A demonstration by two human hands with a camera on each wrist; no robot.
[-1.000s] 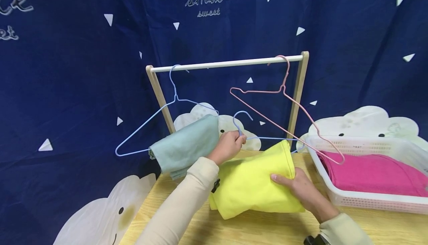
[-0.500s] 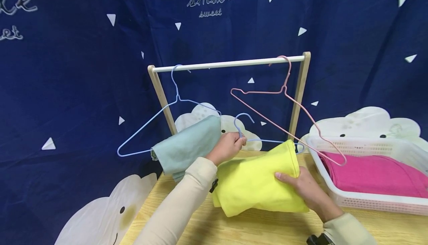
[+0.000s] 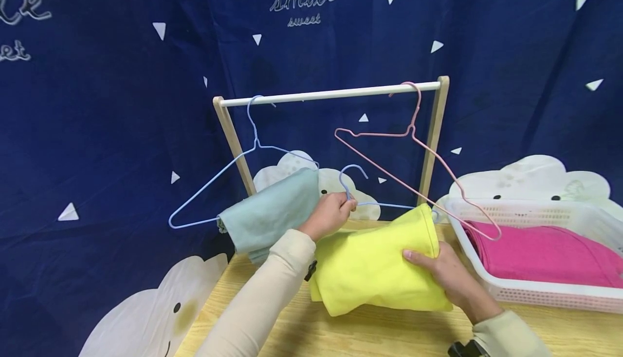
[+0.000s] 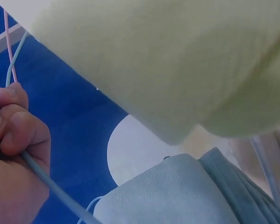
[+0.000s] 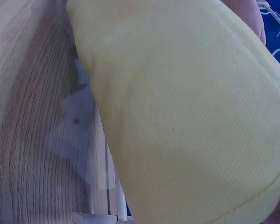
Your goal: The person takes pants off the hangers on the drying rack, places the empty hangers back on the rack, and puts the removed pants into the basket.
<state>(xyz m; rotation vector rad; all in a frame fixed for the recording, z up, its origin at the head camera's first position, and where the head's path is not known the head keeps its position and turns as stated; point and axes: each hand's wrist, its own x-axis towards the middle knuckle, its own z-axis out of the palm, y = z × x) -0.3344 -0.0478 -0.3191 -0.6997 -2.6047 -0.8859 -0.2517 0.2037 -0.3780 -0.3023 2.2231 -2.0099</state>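
My left hand (image 3: 331,213) grips a blue wire hanger (image 3: 384,204) just below its hook; in the left wrist view the fingers (image 4: 21,128) curl round the wire. Folded yellow cloth (image 3: 379,265) hangs in front of that hanger, above the table. With the thumb on its front face, my right hand (image 3: 445,273) pinches the cloth at its right edge; the other fingers are hidden behind. The cloth (image 5: 177,107) fills most of the right wrist view. Just left of my left hand, a folded grey-green cloth (image 3: 272,211) drapes over another blue hanger (image 3: 194,192).
A rack with a white rod (image 3: 331,94) and wooden posts (image 3: 434,140) stands at the back of the wooden table (image 3: 311,341). An unladen pink hanger (image 3: 438,157) hangs on its right. The white basket (image 3: 550,292) at right holds folded magenta cloth (image 3: 545,251).
My right hand and the yellow cloth's right edge have shifted slightly right, covering more of the hanger's right end. My left hand keeps its grip on the hanger.
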